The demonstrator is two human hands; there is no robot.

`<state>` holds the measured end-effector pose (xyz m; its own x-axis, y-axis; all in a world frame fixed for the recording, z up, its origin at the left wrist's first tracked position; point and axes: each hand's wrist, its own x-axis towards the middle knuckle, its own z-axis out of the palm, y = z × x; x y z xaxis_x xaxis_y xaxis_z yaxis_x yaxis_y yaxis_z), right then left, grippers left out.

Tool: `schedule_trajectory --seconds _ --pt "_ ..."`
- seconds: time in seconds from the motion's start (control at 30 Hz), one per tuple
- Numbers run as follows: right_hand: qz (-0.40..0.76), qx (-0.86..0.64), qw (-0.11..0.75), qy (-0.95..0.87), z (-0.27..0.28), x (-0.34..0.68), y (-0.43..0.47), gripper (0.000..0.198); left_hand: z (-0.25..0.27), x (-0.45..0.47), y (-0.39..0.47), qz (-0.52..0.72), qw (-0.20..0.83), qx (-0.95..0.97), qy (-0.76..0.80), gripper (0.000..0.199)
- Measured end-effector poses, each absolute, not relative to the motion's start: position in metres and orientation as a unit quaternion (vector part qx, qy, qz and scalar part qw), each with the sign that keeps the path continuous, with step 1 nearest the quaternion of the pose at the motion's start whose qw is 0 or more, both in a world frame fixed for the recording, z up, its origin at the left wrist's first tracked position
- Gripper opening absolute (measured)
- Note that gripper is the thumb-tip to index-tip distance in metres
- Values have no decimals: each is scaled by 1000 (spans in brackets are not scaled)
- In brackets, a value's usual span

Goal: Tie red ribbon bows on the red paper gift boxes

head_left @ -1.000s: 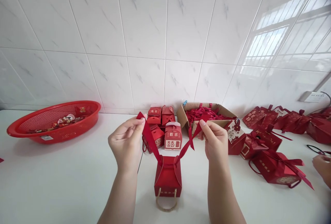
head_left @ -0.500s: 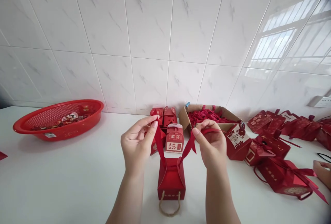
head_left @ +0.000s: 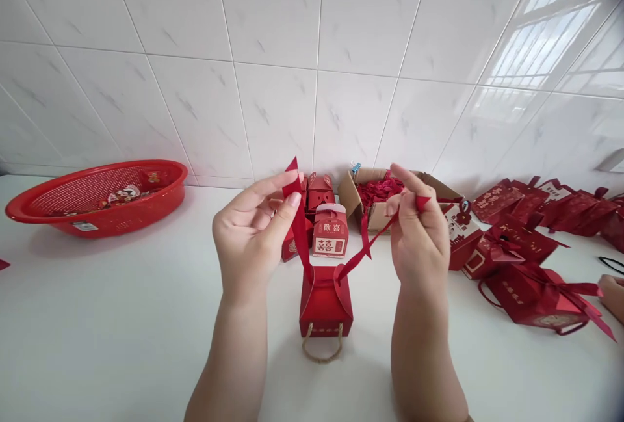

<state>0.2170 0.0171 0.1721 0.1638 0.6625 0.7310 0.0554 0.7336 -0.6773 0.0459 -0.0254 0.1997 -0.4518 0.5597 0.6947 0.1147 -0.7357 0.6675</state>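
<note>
A red gift box (head_left: 325, 305) with a twine handle (head_left: 322, 358) stands on the white table between my forearms. A red ribbon (head_left: 303, 240) threads through the top of the box, and its two ends rise in a V. My left hand (head_left: 256, 233) pinches one end between thumb and forefinger, the tip sticking up above the fingers. My right hand (head_left: 420, 233) has the other end between its fingers, with the forefinger raised. Just behind the box sits a smaller red box (head_left: 330, 232) with white panels and printed characters.
On the left lies a red plastic basket (head_left: 97, 220) holding small wrapped items. A cardboard box (head_left: 380, 219) of red ribbons stands by the tiled wall. Several finished red boxes (head_left: 541, 298) crowd the right side, where another person's hand (head_left: 611, 295) shows at the edge.
My hands have moved farther apart, the right one shifting outward and turning its fingers around the ribbon. The left ribbon tip now points up. The view has tilted down slightly.
</note>
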Motion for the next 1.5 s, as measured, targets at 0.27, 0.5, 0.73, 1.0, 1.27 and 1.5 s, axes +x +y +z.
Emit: schedule_trajectory --seconds 0.27,0.5,0.73,1.0,1.27,1.5 --pt "317 -223 765 -515 176 215 24 25 196 46 -21 764 159 556 287 23" --pt "332 -225 771 -495 178 205 19 18 192 48 -14 783 139 541 272 13" --pt "292 -239 772 -512 177 199 14 14 191 49 -13 790 134 517 301 17" --pt "256 -188 797 -514 178 200 8 10 193 52 -21 784 126 540 279 17" --pt "224 -194 811 -505 179 207 5 15 194 59 -28 780 103 548 284 15" --pt "218 -189 814 -504 180 209 5 14 195 62 -31 781 97 546 287 16"
